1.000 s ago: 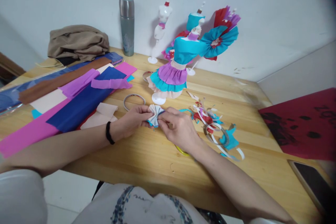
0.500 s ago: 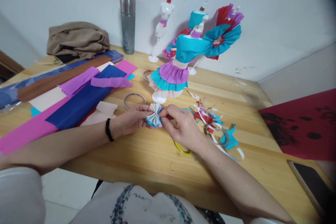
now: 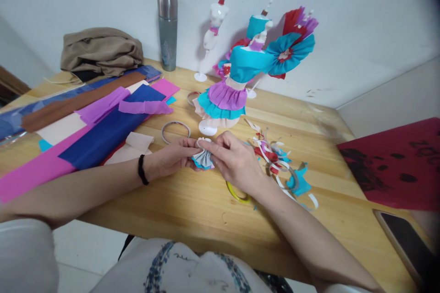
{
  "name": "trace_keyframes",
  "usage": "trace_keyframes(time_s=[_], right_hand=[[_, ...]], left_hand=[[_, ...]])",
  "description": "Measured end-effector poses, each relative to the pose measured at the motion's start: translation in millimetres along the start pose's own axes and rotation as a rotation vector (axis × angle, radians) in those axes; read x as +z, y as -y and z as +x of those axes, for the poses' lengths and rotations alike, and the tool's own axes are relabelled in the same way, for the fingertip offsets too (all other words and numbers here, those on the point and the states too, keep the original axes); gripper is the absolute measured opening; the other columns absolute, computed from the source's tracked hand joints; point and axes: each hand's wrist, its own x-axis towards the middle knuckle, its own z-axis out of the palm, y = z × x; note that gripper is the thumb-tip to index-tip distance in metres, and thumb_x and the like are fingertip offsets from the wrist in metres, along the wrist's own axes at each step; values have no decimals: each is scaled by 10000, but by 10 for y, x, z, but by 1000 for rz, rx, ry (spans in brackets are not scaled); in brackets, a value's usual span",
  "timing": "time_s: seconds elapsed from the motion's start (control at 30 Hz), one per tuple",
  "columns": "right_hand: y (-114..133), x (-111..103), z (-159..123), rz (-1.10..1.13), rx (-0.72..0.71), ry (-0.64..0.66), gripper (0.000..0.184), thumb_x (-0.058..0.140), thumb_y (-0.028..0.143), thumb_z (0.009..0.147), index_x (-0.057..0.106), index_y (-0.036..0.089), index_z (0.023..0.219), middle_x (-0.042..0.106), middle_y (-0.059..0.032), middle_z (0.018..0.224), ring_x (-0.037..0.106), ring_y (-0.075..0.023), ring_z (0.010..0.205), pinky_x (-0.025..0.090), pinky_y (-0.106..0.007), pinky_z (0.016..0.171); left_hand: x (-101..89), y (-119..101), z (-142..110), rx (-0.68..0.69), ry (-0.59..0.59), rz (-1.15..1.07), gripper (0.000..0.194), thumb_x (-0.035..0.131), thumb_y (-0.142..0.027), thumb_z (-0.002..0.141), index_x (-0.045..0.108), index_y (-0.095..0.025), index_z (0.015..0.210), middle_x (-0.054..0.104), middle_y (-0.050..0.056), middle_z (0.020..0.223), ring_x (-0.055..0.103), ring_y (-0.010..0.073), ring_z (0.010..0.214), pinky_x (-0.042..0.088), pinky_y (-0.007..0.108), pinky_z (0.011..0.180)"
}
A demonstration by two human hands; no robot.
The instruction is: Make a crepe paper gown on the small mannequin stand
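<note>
Between my two hands is a small pleated paper rosette (image 3: pixel 205 159), pale on its upper face with turquoise and purple layers at its lower edge. My left hand (image 3: pixel 178 154) pinches it from the left side, thumb on top. From the right, my right hand (image 3: pixel 234 160) presses thumb and forefinger on its upper part, covering some of the folds. Just behind my hands stands a mini dress form (image 3: pixel 245 66) in a turquoise top and tiered purple, turquoise and cream skirt, with a large turquoise paper flower (image 3: pixel 294 52) beside it.
Folded crepe paper (image 3: pixel 99 132) in several colours lies at left, near a brown cloth (image 3: pixel 101 52) and a flask (image 3: pixel 167 32). A grey tape roll (image 3: pixel 176 132), a yellow ring (image 3: pixel 237 193), and paper scraps (image 3: pixel 278 160) surround my hands. A phone (image 3: pixel 402 242) lies at right.
My right thumb and fingers have shifted up and left across the rosette, covering more of its upper part. My left hand keeps its hold in nearly the same place.
</note>
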Motion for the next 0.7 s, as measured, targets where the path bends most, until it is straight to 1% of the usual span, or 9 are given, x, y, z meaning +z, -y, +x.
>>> trace_keyframes(time_s=[0.1,0.23,0.33,0.4,0.47,0.57,0.6,0.63,0.7], right_hand=[[-4,-6,13,5,-44,-2,358,447,119,932,706,233,1151,507,-45,807,455,-159,692,333,-267,575],[-3,-11,18,66,-26,26,302,450,137,936,726,215,1030,515,-50,828,461,-161,727,349,-269,603],[-3,-8,20,104,-25,14,253,472,125,900,714,198,917,519,-57,842,474,-171,745,364,-283,616],[-7,-1,23,130,-14,-5,211,501,102,847,692,189,866,538,-71,879,498,-188,786,394,-304,650],[-13,8,28,153,15,-30,188,537,75,774,671,187,842,576,-97,978,531,-223,881,436,-346,721],[-23,25,38,177,59,-56,189,558,60,695,637,188,811,603,-131,1185,539,-298,1088,460,-447,867],[-25,32,40,183,63,-55,185,556,61,684,624,189,800,618,-134,1198,532,-316,1137,456,-474,905],[-26,40,41,187,62,-49,184,550,63,676,613,189,793,647,-133,1165,530,-329,1167,451,-491,931],[-21,59,40,167,48,-43,184,537,65,666,604,186,788,700,-125,1015,546,-344,1174,445,-506,956]], left_hand=[[-4,9,-1,-9,-7,-2,328,858,-358,681,730,-126,875,689,55,813,628,124,700,514,227,647],[4,4,-8,-19,9,34,340,844,-373,697,721,-112,877,689,60,811,635,122,701,519,225,651],[22,-10,-10,-21,-10,102,342,836,-394,697,706,-105,826,676,50,776,624,110,665,511,208,612],[36,-23,-10,2,-45,158,376,830,-437,688,690,-108,803,662,41,749,613,111,638,508,211,585],[47,-41,-16,52,-115,239,413,797,-497,706,679,-114,808,659,40,731,610,120,628,505,222,577],[60,-72,-45,187,-276,424,440,671,-563,806,666,-123,826,671,53,758,624,145,675,502,242,604],[67,-82,-59,243,-316,493,442,625,-567,839,666,-127,840,675,59,788,629,155,707,505,254,625],[78,-92,-73,292,-341,562,435,596,-559,861,669,-131,870,679,63,824,631,167,745,508,269,652],[116,-110,-94,346,-359,672,403,617,-523,854,676,-140,966,685,68,900,628,186,817,508,298,713]])
